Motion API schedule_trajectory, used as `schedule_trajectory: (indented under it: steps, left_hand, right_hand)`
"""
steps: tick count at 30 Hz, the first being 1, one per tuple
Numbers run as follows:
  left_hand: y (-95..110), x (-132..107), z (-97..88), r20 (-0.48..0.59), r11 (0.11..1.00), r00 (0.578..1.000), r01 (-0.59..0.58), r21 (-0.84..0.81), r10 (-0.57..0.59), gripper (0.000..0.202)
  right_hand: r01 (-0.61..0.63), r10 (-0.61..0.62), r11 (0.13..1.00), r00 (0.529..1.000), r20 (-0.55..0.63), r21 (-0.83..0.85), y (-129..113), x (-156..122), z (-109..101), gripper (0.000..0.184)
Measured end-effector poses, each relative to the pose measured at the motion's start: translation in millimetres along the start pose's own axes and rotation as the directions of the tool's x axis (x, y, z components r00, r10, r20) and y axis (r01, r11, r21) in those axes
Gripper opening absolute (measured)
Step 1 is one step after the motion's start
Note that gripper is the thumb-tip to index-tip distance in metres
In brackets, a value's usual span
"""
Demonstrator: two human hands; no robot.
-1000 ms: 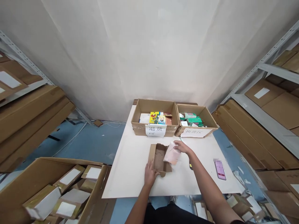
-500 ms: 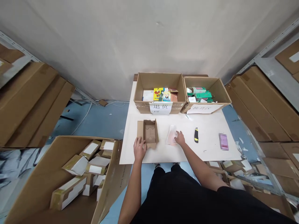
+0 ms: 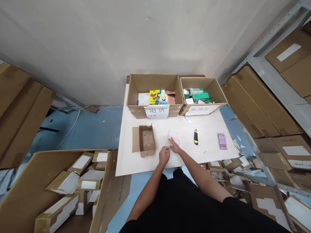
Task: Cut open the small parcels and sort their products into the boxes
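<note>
A thin whitish sheet or packet with faint pink print (image 3: 173, 134) lies on the white table. My left hand (image 3: 164, 156) is closed at its near left corner, fingertips pinched on the edge. My right hand (image 3: 175, 146) rests on its near part with fingers stretched out, close to the left fingertips. Left of my hands stands an opened small cardboard box (image 3: 147, 139), its flaps folded out and nothing visible inside. A yellow and black utility knife (image 3: 196, 137) lies to the right of my hands.
Two cardboard bins with paper signs, a larger one (image 3: 155, 111) and a smaller one (image 3: 202, 109), hold product boxes at the back. A pink blurred item (image 3: 222, 141) lies at the right. On the floor left, a large carton (image 3: 110, 181) holds several parcels. Shelves with cartons (image 3: 267, 100) flank the right.
My left hand has left the small cardboard box and moved right to the sheet's corner. My right hand stays at the sheet, now nearer its front edge. The view has shifted right.
</note>
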State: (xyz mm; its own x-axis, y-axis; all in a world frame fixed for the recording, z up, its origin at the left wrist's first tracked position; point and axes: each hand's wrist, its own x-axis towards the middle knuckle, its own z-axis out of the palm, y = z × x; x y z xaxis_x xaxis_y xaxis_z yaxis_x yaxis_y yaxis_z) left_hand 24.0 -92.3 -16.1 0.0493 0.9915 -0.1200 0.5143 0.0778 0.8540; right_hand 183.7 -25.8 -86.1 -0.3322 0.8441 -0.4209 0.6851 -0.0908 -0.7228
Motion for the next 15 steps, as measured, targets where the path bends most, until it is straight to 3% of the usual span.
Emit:
schedule_trajectory:
  steps: [2, 4, 7, 9, 12, 15]
  left_hand:
    - [-9, 12, 5.3, 0.071, 0.996, 0.996, 0.057, 0.068, -0.062, 0.032]
    - [-17, 25, 13.4, 0.212, 0.981, 0.973, 0.048, 0.189, -0.088, 0.034]
    - [-28, 42, 32.9, 0.444, 0.935, 0.884, -0.022, 0.353, -0.147, 0.047]
    - [-36, 47, 49.8, 0.525, 0.921, 0.832, -0.045, 0.386, -0.179, 0.059]
    - [-43, 47, 75.7, 0.538, 0.932, 0.824, -0.035, 0.362, -0.178, 0.074]
    - [-44, 46, 93.7, 0.453, 0.982, 0.880, 0.070, 0.177, -0.144, 0.074]
  right_hand:
    - [-0.063, 0.073, 0.995, 0.989, -0.128, 0.083, 8, -3, -14, 0.073]
    - [-0.124, 0.146, 0.986, 0.966, -0.214, 0.110, 20, -13, -28, 0.069]
    - [-0.198, 0.217, 0.975, 0.940, -0.264, 0.098, 40, -37, -41, 0.065]
    - [-0.250, 0.260, 0.966, 0.929, -0.265, 0.071, 52, -55, -42, 0.063]
    - [-0.344, 0.338, 0.939, 0.908, -0.247, 0.019, 64, -79, -36, 0.063]
    - [-0.357, 0.342, 0.934, 0.914, -0.219, -0.034, 69, -94, -29, 0.066]
